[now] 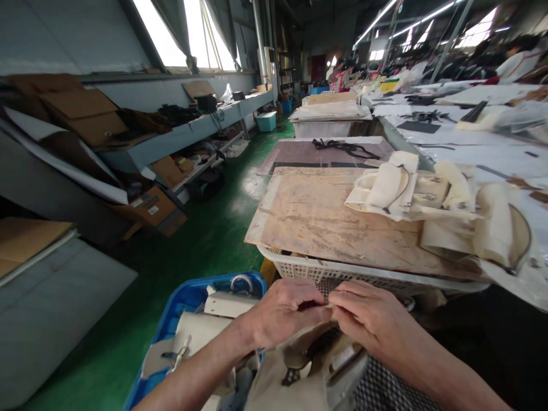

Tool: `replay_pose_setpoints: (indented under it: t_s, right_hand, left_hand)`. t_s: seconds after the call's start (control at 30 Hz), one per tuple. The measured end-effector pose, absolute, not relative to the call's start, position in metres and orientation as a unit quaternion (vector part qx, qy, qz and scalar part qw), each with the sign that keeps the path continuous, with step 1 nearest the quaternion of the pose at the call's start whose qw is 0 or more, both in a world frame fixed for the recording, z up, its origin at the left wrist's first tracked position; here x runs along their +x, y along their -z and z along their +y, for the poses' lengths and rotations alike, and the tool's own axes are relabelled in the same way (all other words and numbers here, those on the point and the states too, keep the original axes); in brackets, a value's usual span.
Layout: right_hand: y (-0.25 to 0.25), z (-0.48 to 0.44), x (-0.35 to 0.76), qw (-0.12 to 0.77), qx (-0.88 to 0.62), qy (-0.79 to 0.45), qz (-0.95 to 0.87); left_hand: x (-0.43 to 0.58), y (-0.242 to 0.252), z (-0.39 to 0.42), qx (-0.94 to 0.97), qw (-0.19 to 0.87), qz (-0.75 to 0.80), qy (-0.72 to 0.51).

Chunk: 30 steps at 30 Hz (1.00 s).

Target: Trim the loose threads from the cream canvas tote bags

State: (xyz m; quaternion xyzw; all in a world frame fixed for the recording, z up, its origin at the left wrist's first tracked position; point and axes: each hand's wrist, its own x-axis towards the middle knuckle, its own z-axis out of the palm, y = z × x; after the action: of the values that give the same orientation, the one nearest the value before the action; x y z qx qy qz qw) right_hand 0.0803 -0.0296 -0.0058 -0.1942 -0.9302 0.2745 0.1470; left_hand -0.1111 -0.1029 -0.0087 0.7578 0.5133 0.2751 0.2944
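Observation:
Both hands meet at the lower middle of the view, fingers bent and thumbs pressed in. My left hand (291,311) pinches the upper edge of a cream piece (286,379) with a cut-out opening and a metal-looking part inside. Close against it, my right hand (363,311) grips the same edge from the other side. The cream piece hangs below both hands, over black-and-white checked cloth. Fingertips partly hide the gripped edge.
A blue basket (171,305) with cream parts and metal fittings stands at lower left. Ahead, a worn board (317,217) lies on a white basket (295,268), with cream pieces (389,185) on its right. Green floor (205,228) runs left of it. People work far off.

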Motion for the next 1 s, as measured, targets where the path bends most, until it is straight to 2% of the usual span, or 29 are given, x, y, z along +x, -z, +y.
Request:
replay_pose_setpoints:
  t_s: [0.2,0.4,0.47,0.6,0.77,0.9,1.0]
  right_hand:
    - [0.005,-0.026,0.081,0.136,-0.216,-0.257,-0.932]
    - [0.007,-0.022,0.085,0.167,-0.19,-0.267,-0.93]
    - [0.006,-0.02,0.088,0.159,-0.188,-0.291,-0.924]
    - [0.007,-0.017,0.097,0.132,-0.202,-0.326,-0.914]
    - [0.017,-0.013,0.104,0.158,-0.22,-0.319,-0.908]
    - [0.024,-0.01,0.103,0.177,-0.229,-0.3,-0.909]
    - [0.025,-0.008,0.101,0.165,-0.239,-0.299,-0.909]
  left_hand:
    - [-0.11,0.009,-0.147,0.673,0.223,0.663,-0.242]
    - [-0.11,0.025,-0.159,0.71,0.182,0.617,-0.288]
    - [-0.111,0.028,-0.155,0.708,0.205,0.599,-0.315]
    - [-0.114,0.031,-0.152,0.642,0.315,0.593,-0.369]
    - [-0.115,0.036,-0.164,0.52,0.444,0.597,-0.42]
    - [-0.117,0.039,-0.173,0.46,0.467,0.593,-0.467]
    - [-0.118,0.038,-0.176,0.465,0.429,0.616,-0.468]
